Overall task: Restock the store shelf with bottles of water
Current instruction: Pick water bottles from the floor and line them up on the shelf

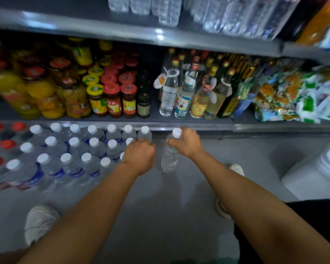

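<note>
Several white-capped water bottles (74, 157) stand in rows on the bottom level, left of centre. My right hand (187, 142) grips one clear water bottle (170, 159) by its neck, just under its white cap, upright and right of the rows. My left hand (139, 155) is curled over the right end of the rows, on top of a bottle there; the bottle under it is mostly hidden. Another bottle (145, 133) stands just behind that hand.
Red-capped bottles (6, 144) stand at far left. The shelf above (198, 125) holds jars, glass liquor bottles (185, 92) and snack bags (290, 96). Water packs fill the top shelf (170, 10). A white box (316, 168) sits at right; my shoes rest on the grey floor (160, 206).
</note>
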Tool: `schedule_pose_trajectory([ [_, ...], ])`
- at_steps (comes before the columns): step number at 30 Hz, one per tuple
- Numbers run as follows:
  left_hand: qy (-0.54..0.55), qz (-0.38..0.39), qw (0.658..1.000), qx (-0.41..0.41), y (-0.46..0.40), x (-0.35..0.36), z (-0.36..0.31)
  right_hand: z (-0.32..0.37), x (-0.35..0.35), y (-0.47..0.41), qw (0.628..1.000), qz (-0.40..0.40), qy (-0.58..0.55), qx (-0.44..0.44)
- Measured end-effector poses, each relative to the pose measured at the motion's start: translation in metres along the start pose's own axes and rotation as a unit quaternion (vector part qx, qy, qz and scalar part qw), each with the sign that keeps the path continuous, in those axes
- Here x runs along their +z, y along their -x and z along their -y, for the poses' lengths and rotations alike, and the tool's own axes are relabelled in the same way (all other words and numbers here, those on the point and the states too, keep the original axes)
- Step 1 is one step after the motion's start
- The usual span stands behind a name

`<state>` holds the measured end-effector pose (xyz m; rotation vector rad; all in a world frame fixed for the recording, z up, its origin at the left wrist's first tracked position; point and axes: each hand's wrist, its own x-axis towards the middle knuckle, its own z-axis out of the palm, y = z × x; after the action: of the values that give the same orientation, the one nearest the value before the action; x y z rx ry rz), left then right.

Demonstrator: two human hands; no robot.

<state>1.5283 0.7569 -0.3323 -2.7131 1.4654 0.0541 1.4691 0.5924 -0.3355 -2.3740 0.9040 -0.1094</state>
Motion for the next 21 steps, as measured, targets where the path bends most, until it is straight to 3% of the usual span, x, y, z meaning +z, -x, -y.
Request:
schedule_pose_trajectory([
  [12, -0.05, -0.218, 0.974, -0.032, 0.01, -0.176, 0.059, 0.153, -0.167, 0.018, 0.971, -0.095, -0.027, -0.217],
  [21, -0.068, -0.278, 0.956, -0.066, -0.047, -0.276, 0.122, 0.272, -0.261, -0.048, 0.95, -0.133, -0.068, -0.273],
])
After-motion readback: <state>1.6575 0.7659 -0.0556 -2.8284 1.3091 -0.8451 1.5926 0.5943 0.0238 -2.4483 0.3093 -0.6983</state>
